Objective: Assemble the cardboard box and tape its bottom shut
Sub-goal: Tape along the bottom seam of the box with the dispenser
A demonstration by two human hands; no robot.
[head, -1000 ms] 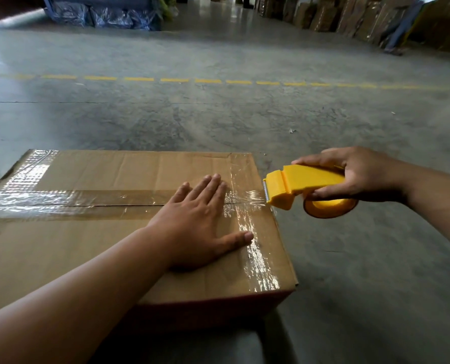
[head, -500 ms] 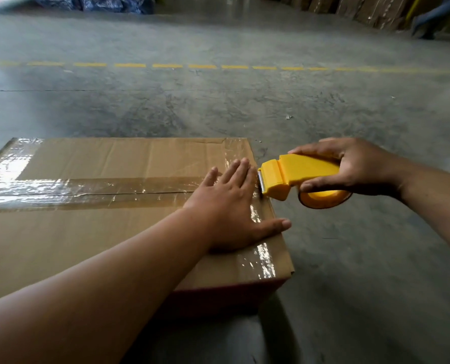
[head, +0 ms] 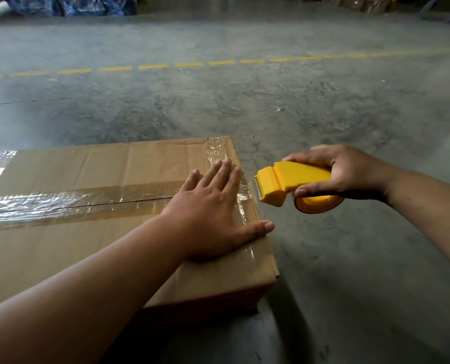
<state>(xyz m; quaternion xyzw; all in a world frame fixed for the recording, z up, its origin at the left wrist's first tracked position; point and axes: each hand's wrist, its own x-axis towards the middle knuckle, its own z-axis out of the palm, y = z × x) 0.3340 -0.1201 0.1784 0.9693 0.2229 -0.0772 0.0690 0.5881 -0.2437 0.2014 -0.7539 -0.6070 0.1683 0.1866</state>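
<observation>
In the head view, a brown cardboard box (head: 87, 232) lies flat on the grey concrete floor (head: 323, 258) at the near left, with shiny clear packing tape (head: 61, 200) along its centre seam and across its right end. The left hand (head: 213, 214) lies flat, fingers spread, pressing the tape by the box's right edge. Just right of that edge and clear of the box, the right hand (head: 350, 172) is wrapped around a yellow plastic tape dispenser (head: 289, 182), its toothed blade facing the box.

Brown cardboard box (head: 87, 248); clear glossy tape (head: 61, 200); yellow tape dispenser (head: 292, 182); grey floor (head: 350, 258), dashed yellow line (head: 152, 66).
</observation>
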